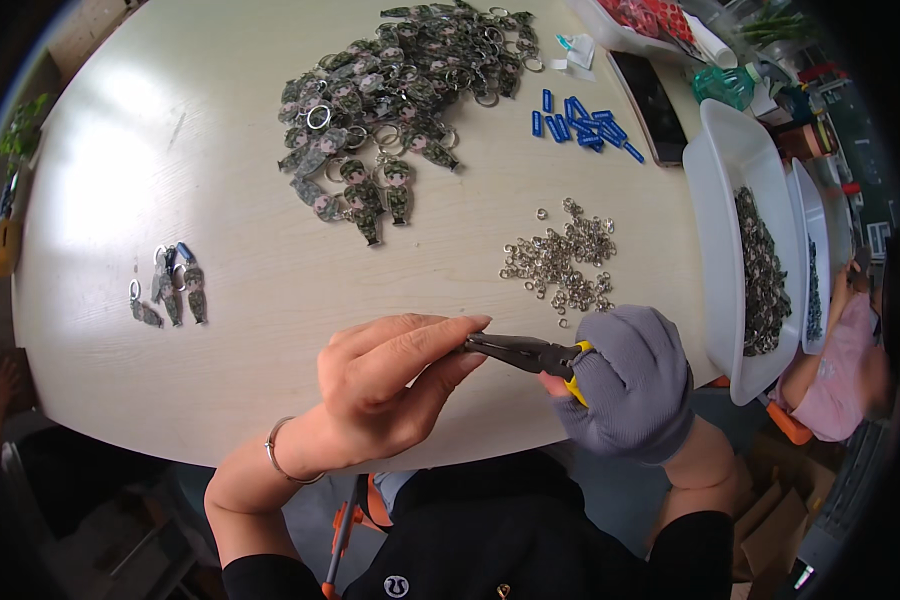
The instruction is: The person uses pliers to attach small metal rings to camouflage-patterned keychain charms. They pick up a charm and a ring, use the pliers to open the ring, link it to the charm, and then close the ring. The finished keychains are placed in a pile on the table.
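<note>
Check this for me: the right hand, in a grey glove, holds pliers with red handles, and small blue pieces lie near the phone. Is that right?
Not quite: the handles are yellow, as the head view shows. The rest stands: the gloved right hand holds the pliers, and small blue pieces lie near the phone.

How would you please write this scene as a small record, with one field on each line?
Tool: dark pliers with yellow handles
Left grip: bare, at the pliers' nose; anything pinched there is hidden
Right grip: gloved in grey, closed on the handles
Beyond the pliers: scattered small metal rings
Far side: heap of camouflage figure keychains; to its right, blue tags and a dark phone
Left side: small keychain group
Right side: white bin holding many small pieces
</note>
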Demonstrator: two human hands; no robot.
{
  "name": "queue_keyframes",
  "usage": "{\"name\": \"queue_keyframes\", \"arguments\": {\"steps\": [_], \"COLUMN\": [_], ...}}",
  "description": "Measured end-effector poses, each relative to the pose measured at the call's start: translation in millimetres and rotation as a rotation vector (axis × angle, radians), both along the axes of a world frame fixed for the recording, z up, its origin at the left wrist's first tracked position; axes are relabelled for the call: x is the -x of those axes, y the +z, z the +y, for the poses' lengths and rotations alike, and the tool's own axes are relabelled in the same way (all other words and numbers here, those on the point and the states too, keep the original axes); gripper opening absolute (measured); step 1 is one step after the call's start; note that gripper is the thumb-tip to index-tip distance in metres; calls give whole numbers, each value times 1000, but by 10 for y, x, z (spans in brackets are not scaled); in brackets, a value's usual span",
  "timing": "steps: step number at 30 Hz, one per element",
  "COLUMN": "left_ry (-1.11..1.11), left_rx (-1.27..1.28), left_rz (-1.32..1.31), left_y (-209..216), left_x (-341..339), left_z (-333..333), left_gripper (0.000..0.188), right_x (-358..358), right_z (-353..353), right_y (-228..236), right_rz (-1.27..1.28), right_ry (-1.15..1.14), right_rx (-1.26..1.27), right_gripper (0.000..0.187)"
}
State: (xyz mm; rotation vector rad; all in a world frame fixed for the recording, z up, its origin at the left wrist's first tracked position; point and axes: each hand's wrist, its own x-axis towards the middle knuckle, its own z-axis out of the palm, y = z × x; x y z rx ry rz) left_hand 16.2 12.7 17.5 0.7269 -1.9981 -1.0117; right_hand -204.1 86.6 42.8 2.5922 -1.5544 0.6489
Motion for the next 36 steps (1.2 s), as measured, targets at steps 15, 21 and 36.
{"name": "queue_keyframes", "arguments": {"steps": [15, 21, 36], "left_ry": [-1, -15, 649], "left_rx": [20, 11, 256], "left_rz": [70, 72, -665], "left_y": [18, 41, -226], "left_x": [1, 9, -757], "left_z": [-17, -23, -522], "left_gripper": [32, 30, 13], "right_x": [48, 70, 235], "right_z": [-15, -27, -118], "right_y": [55, 86, -266], "right_rz": [51, 61, -219], "right_ry": [44, 52, -109], "right_rx": [51, 57, -164], "right_gripper": [31, 26, 31]}}
